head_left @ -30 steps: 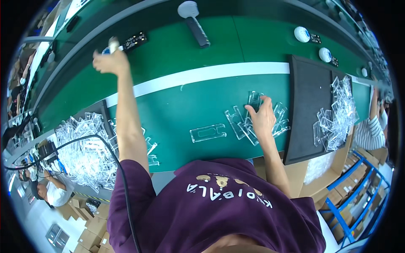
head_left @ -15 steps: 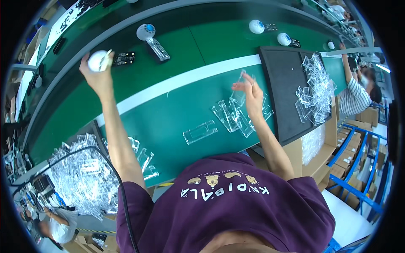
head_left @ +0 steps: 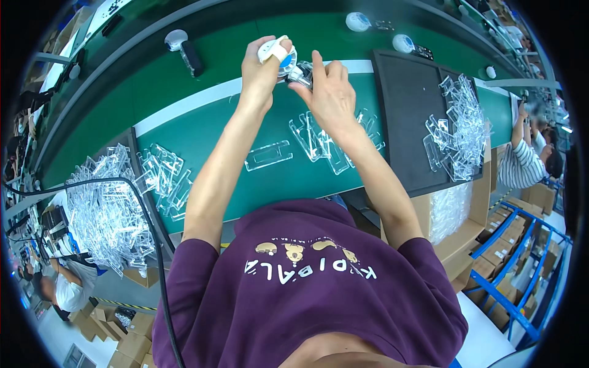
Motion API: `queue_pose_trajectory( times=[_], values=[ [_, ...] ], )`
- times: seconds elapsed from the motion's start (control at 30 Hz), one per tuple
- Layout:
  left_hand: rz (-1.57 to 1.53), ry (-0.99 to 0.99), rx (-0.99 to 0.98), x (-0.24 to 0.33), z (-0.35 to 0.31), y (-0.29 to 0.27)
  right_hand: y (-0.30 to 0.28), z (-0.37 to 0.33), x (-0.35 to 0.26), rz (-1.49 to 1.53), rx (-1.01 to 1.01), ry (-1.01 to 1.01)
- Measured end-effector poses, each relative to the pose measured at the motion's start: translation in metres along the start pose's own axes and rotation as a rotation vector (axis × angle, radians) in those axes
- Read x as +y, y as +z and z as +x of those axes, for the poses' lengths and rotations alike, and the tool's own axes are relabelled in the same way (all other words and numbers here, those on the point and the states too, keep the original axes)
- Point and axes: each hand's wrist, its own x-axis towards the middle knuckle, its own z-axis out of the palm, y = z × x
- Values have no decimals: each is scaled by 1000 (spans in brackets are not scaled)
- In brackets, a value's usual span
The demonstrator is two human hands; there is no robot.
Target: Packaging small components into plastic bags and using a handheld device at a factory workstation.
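Note:
My left hand [head_left: 261, 76] is closed around a white round-headed device [head_left: 269, 50] with a blue centre, held over the near edge of the green conveyor. My right hand [head_left: 334, 95] meets it from the right, thumb and fingers around a clear plastic holder [head_left: 305, 69] at the device's dark end. The fingers partly hide how far the two fit together. Below the hands, a single clear plastic holder [head_left: 269, 156] lies flat on the green table, beside a loose group of similar holders [head_left: 331, 150].
A black tray [head_left: 405, 122] on the right bears a heap of clear holders [head_left: 460, 129]. Another large heap [head_left: 110, 214] lies at left, near a black cable [head_left: 144, 205]. More white devices [head_left: 176, 40] rest on the conveyor [head_left: 227, 37]. A striped-sleeved person [head_left: 521, 165] is far right.
My left hand has carried the white device rightward from the far left of the conveyor. My right hand has moved up and left with its clear holder, and the two now meet.

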Motion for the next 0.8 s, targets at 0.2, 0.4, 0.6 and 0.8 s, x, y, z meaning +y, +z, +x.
queue_pose_trajectory(
  times=[0.2, 0.4, 0.6, 0.8],
  values=[
    [105, -3, 55, 0, -10, 11, 5, -14, 12, -82, 56, -111],
    [112, 103, 84, -13, -17, 24, 12, -27, 2, -132, 0, -47],
    [143, 167, 106, -17, -15, 25, 10, -24, 21, -17, -56, -73],
    [-329, 69, 1, -36, -40, 7, -13, -16, 44, 95, -59, -237]
  ],
)
